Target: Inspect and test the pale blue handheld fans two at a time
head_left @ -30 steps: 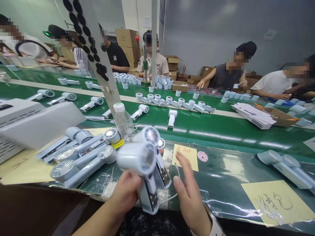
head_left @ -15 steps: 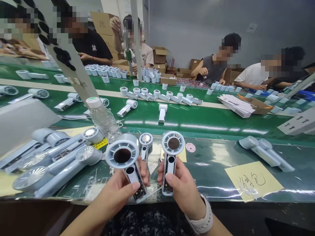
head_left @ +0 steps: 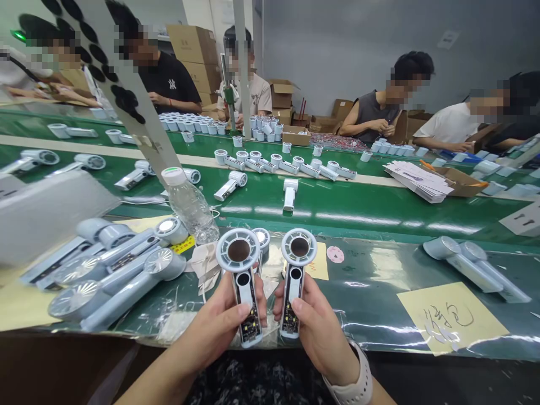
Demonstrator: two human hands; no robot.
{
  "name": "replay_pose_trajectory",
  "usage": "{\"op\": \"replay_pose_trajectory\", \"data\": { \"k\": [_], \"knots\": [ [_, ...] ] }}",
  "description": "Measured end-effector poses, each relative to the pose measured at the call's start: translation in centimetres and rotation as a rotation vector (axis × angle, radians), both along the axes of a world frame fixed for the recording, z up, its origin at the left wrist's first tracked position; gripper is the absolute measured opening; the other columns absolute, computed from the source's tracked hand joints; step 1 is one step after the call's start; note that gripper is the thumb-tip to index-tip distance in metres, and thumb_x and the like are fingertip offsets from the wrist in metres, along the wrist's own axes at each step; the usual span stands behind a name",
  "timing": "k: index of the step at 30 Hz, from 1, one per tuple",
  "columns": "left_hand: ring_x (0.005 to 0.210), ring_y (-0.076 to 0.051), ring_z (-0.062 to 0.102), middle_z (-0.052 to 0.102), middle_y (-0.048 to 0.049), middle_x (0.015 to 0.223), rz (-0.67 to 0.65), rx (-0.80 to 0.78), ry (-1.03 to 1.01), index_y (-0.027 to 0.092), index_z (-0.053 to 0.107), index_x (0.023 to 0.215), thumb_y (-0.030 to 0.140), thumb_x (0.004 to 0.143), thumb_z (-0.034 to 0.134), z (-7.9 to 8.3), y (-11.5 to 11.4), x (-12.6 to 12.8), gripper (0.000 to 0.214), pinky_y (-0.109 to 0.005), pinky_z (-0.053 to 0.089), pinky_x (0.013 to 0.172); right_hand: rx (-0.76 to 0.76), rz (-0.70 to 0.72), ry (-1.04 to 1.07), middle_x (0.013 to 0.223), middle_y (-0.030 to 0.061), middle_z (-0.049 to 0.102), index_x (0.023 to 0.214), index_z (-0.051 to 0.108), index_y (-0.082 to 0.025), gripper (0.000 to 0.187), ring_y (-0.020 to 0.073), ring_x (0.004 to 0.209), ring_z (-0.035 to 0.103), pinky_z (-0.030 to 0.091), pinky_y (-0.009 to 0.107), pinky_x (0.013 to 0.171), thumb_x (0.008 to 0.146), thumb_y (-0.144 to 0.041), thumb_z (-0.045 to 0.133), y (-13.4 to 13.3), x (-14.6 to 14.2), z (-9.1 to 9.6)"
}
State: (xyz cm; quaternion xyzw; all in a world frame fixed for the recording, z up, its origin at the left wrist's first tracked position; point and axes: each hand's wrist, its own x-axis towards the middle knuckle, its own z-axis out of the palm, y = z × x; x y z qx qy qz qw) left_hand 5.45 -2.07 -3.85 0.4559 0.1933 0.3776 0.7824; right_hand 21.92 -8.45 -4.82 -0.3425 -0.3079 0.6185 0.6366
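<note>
My left hand (head_left: 230, 309) is closed round the handle of a pale blue handheld fan (head_left: 248, 287), its round ringed head up and a circuit board bare along the handle. A second handheld fan (head_left: 292, 281) of the same kind stands upright in my right hand (head_left: 316, 315), thumb pressed on its handle front. The two fans are side by side, a small gap apart, above the bench edge. Behind the left one another fan (head_left: 263, 239) lies partly hidden. Several more fans (head_left: 126, 306) are piled on the bench to the left of my left hand.
A clear plastic bottle (head_left: 189, 202) stands beside a slanted metal post (head_left: 143, 135). Two fans (head_left: 472, 264) and a yellow handwritten note (head_left: 453, 318) lie at right. Beyond runs a green conveyor (head_left: 379, 216) carrying fans, with several co-workers along its far side.
The fan in my left hand has moved right and turned more upright, closer to the right one. The whole view has shifted slightly, so the bench and background appear further right.
</note>
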Motion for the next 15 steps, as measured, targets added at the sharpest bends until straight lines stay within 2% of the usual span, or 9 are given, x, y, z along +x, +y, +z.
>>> {"op": "replay_pose_trajectory", "data": {
  "k": [6, 10, 15],
  "knots": [
    [0.068, -0.015, 0.057, 0.058, 0.0007, 0.086, 0.044, -0.065, 0.016, 0.027, 0.06, 0.113, 0.035, 0.08, 0.075, 0.7, -0.5, -0.1, 0.037, -0.029, 0.049, 0.064, -0.013, 0.022, -0.02, 0.088, 0.0022, 0.062, 0.098, 0.062, -0.02, 0.03, 0.0144, 0.068, 0.057, 0.049, 0.028, 0.063, 0.084, -0.045, 0.072, -0.1, -0.1, -0.2],
    [0.069, -0.014, 0.058, 0.059, 0.0015, 0.085, 0.011, -0.108, 0.019, 0.029, 0.059, 0.114, 0.037, 0.078, 0.076, 1.4, -0.9, -0.3, 0.041, -0.032, 0.049, 0.069, 0.002, 0.032, -0.04, 0.092, 0.0027, 0.062, 0.103, 0.061, -0.021, 0.033, 0.0151, 0.071, 0.059, 0.051, 0.029, 0.066, 0.083, -0.045, 0.072, -0.2, -0.1, -0.3],
    [0.069, -0.015, 0.057, 0.059, 0.001, 0.087, 0.013, -0.117, 0.001, 0.028, 0.059, 0.114, 0.04, 0.079, 0.074, 1.1, -0.9, -0.3, 0.04, -0.033, 0.05, 0.068, 0.029, 0.073, -0.048, 0.093, 0.0026, 0.061, 0.105, 0.06, -0.02, 0.034, 0.015, 0.072, 0.059, 0.05, 0.029, 0.067, 0.084, -0.045, 0.071, -0.3, -0.1, -0.3]
  ]
}}
